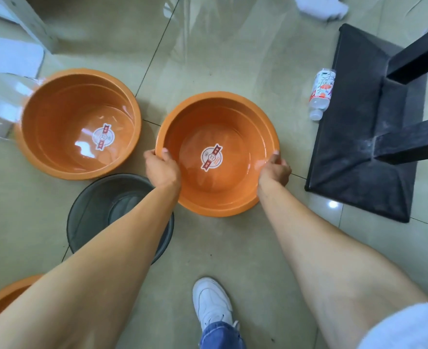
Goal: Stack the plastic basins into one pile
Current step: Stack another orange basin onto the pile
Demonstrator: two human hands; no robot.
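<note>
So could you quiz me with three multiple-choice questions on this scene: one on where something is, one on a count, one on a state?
1. Where does the plastic bottle lie?
A. inside a basin
B. on the floor beside the black stand base
C. in a hand

2. How many dark grey basins show?
A. one
B. two
C. three

3. What do the hands hold?
A. nothing
B. the bottle
C. the middle orange basin's rim

Answers: 1 B, it rests on tile; 2 A, only the grey basin; 3 C, the left hand and right hand grip opposite sides.
</note>
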